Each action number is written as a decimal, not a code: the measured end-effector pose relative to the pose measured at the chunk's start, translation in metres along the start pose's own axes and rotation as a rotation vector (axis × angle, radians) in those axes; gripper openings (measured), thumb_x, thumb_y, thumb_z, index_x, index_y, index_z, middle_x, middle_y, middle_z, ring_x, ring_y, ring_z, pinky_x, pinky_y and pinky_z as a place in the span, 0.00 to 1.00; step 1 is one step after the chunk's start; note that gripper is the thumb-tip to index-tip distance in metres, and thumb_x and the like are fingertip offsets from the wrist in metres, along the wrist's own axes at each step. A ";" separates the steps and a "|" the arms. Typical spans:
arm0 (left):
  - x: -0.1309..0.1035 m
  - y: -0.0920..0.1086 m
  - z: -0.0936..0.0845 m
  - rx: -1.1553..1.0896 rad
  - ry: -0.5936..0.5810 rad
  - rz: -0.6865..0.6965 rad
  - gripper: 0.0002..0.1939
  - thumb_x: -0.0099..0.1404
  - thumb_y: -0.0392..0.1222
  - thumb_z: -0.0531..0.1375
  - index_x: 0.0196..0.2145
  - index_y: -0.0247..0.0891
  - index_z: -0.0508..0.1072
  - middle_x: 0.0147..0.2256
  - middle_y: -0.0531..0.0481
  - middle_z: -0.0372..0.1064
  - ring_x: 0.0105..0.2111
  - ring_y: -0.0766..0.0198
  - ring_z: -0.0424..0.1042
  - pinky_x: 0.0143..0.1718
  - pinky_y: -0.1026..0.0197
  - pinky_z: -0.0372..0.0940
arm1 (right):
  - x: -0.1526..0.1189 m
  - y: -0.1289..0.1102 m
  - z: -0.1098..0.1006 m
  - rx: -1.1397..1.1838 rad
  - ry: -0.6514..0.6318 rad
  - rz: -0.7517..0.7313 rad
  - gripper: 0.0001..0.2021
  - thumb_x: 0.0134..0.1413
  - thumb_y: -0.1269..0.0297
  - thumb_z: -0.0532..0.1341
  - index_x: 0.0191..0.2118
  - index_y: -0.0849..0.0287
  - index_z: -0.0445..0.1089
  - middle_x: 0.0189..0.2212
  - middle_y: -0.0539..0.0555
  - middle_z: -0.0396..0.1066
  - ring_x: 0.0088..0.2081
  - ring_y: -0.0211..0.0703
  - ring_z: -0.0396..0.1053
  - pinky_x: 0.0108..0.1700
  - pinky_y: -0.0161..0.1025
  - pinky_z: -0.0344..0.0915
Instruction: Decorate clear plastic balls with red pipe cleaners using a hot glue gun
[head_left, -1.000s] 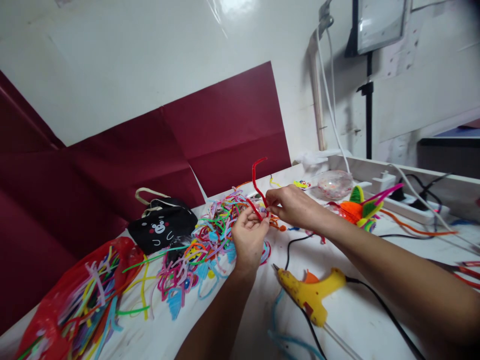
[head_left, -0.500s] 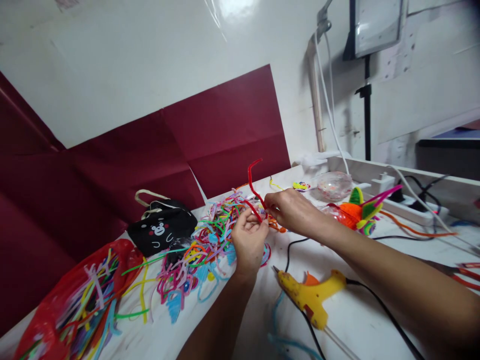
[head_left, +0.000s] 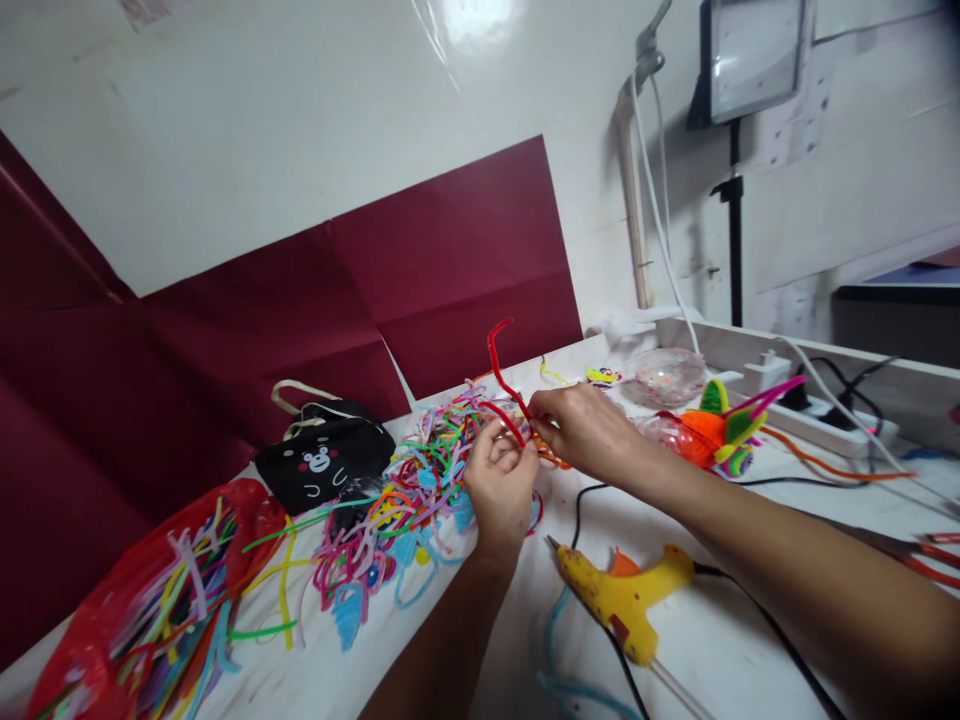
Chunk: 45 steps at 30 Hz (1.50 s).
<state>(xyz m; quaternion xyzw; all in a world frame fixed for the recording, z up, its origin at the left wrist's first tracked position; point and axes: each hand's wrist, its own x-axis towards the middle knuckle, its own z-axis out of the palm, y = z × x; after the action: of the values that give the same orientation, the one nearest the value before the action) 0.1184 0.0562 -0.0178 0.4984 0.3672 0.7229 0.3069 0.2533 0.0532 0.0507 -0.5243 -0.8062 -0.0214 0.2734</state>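
A red pipe cleaner (head_left: 496, 360) runs between my two hands, its bent upper end standing above them and another red length leaning out to the left. My left hand (head_left: 501, 490) pinches it from below, palm turned up and fingers curled. From the right, my right hand (head_left: 579, 425) grips it between thumb and fingertips. The fingertips nearly meet, and they hide the spot where the red lengths join. Just behind and left of my hands lies a tangled heap of coloured pipe cleaners (head_left: 442, 450).
A yellow glue gun (head_left: 626, 595) lies in front with its black cord. To the left are a red bag (head_left: 90, 590) of pipe cleaners and a black pouch (head_left: 330, 450). An orange-and-green pipe-cleaner figure (head_left: 709, 435) and a power strip (head_left: 840, 425) are at right.
The upright end of the red pipe cleaner has tipped slightly left, and the shorter length has shifted a little left too. Both hands keep their grip in nearly the same place.
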 end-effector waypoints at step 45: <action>-0.005 0.005 0.005 -0.131 0.129 -0.109 0.20 0.50 0.54 0.77 0.34 0.38 0.81 0.37 0.45 0.84 0.42 0.54 0.83 0.47 0.56 0.75 | -0.003 -0.006 0.005 -0.058 0.034 -0.064 0.11 0.67 0.75 0.58 0.43 0.62 0.80 0.38 0.61 0.84 0.40 0.49 0.81 0.35 0.39 0.59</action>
<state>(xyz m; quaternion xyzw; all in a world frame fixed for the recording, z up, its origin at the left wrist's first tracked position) 0.1241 0.0506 -0.0148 0.4089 0.3646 0.7583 0.3535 0.2469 0.0500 0.0463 -0.5055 -0.8168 -0.0625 0.2708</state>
